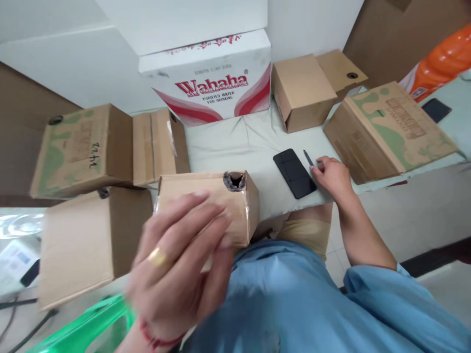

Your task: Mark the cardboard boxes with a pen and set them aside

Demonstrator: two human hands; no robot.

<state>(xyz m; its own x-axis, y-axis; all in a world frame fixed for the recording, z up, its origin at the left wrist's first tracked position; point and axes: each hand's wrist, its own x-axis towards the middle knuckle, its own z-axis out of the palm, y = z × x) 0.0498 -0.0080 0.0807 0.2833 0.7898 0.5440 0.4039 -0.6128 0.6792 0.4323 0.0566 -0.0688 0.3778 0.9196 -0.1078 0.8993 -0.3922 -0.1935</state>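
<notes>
My right hand (333, 176) rests at the table's front edge, with thumb and fingers pinched on the lower end of a dark pen (307, 158). Just left of it a black smartphone (294, 174) lies flat, screen up. My left hand (184, 260) is raised close to the camera, slightly blurred, its fingers loosely bent and nothing visible in them. It wears a gold ring and a red cord at the wrist. Behind its fingertips stands a small brown cardboard box (198, 184) with a ragged dark-edged hole in a top corner; whether the fingers touch it I cannot tell.
More cardboard boxes stand at left (84, 157) and right (397, 127). A white Wahaha carton (213, 78) is at the back. An orange bottle (441, 61) and another dark phone (437, 110) are far right. A green plastic object (88, 326) is at lower left.
</notes>
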